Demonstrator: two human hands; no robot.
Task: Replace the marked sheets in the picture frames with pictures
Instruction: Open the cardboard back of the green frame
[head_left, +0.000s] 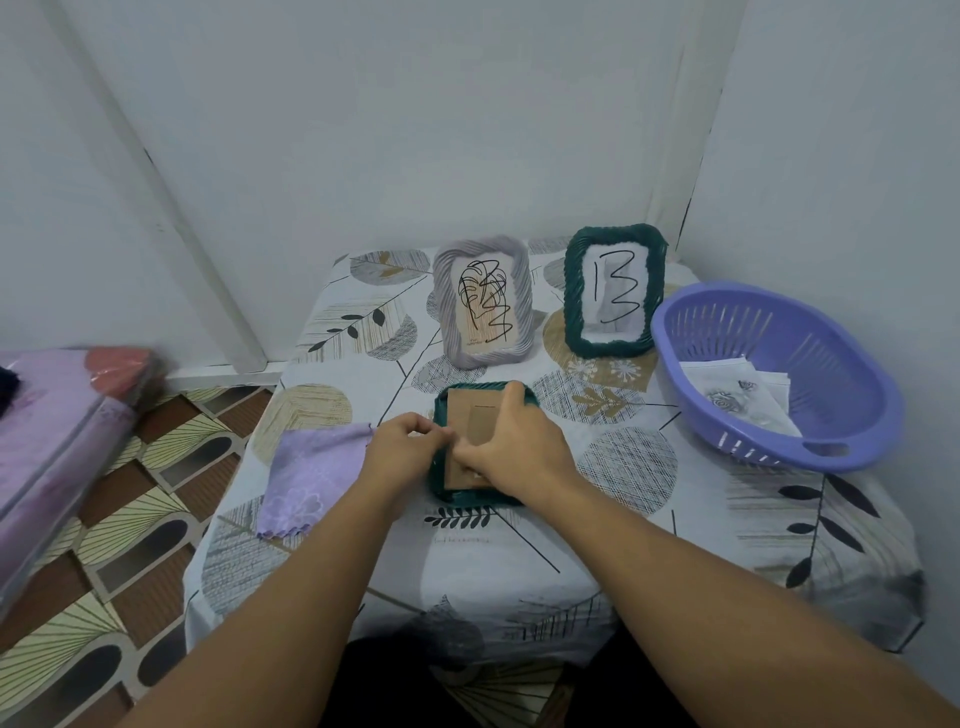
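**Corner worktop, frame-refilling station**

White-walled corner; worktop (519, 551) under a leaf-print cloth.
Head view: dark green picture frame (480, 500) face down at centre, brown cardboard backing (470, 421) uppermost. Left hand (402, 449) pinches at the backing's left edge; right hand (511, 441) rests on the backing, fingers curled over it. Behind, upright: grey frame (484, 301) with scribbled sheet, green frame (615, 291) marked "13". Right: purple basket (774, 374) holding pictures (737, 400). Left: lilac cloth (311, 473).

On the bench (519, 545), one frame (467, 499) lies face down at centre, under both hands. Behind it stand two upright frames: one left (485, 304), one right (615, 291). A cloth (311, 478) lies left of the face-down frame; a basket (769, 374) holding pictures (737, 400) sits right.
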